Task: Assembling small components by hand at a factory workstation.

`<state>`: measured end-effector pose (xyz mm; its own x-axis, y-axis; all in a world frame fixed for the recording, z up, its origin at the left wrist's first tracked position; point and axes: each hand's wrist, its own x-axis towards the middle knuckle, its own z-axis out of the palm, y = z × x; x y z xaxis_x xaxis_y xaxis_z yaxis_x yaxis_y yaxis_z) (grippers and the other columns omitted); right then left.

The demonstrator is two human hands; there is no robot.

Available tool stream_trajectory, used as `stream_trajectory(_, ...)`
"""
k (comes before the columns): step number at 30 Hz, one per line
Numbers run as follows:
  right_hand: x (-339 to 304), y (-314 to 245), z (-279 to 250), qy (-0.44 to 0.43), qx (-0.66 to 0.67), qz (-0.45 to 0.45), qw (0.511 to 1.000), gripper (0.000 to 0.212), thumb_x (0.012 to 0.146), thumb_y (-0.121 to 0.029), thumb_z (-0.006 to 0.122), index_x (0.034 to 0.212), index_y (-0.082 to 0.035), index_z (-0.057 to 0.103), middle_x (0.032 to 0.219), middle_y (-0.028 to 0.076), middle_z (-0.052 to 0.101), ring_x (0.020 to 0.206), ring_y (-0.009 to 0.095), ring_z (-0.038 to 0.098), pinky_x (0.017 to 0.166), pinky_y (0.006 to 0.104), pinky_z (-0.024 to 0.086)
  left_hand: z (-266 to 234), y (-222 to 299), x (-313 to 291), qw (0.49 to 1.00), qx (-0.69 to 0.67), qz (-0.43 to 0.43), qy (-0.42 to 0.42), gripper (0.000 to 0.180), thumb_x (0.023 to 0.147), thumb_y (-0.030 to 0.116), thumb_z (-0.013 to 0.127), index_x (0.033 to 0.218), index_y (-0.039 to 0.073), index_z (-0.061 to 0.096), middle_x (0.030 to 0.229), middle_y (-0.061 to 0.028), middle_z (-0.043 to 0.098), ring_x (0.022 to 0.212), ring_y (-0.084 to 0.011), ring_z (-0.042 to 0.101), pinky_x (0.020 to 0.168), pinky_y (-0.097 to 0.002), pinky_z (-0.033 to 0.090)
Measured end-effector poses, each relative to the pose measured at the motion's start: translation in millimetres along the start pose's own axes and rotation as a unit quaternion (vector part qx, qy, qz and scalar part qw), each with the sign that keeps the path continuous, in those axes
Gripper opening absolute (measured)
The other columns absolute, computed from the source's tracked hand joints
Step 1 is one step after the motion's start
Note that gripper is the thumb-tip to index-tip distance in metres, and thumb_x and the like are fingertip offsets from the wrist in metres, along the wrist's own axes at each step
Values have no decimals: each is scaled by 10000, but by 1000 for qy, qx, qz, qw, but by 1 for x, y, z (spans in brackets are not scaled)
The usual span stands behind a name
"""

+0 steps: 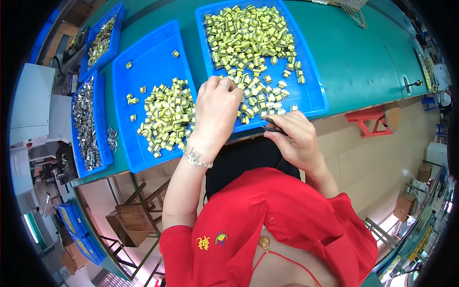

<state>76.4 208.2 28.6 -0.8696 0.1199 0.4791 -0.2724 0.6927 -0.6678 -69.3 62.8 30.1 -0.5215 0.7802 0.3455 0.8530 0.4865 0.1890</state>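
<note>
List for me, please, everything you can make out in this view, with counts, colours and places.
Worktable: one, green, ahead
Trays: four, blue, on the worktable
Small block parts: too many to count, yellow and dark, in three trays
Metal pieces: many, silver, in and beside the near-left tray
Tweezers: one, dark, in the right hand
Stool: one, red, right beyond the worktable
Bracelet: one, silver, left wrist
Shirt: one, red, on the person
Rim background: too distorted to count
Hands: two, bare; left over the rightmost tray's near-left corner, right at its near edge
</note>
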Motion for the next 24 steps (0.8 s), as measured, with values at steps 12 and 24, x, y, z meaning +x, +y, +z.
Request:
stream_trajectory(12,-5,9,-4,25,-2,10,1000,326,722,-69,767,1018,13,657,787,83,681,699,231,626,682,326,441,-5,-3,2,986,-142,-73,-45,267,710,26,734,963,50,652,982,-63,668,938,-246,634,871,-372,491)
stream_trajectory(24,2,-20,8,-23,-38,-32,999,300,734,-77,753,1009,-15,649,781,69,657,709,243,612,679,340,432,-20,11,-71,703,-692,-164,23,300,819,-114,640,1112,-69,593,1138,-145,560,1032,-208,612,864,-312,558)
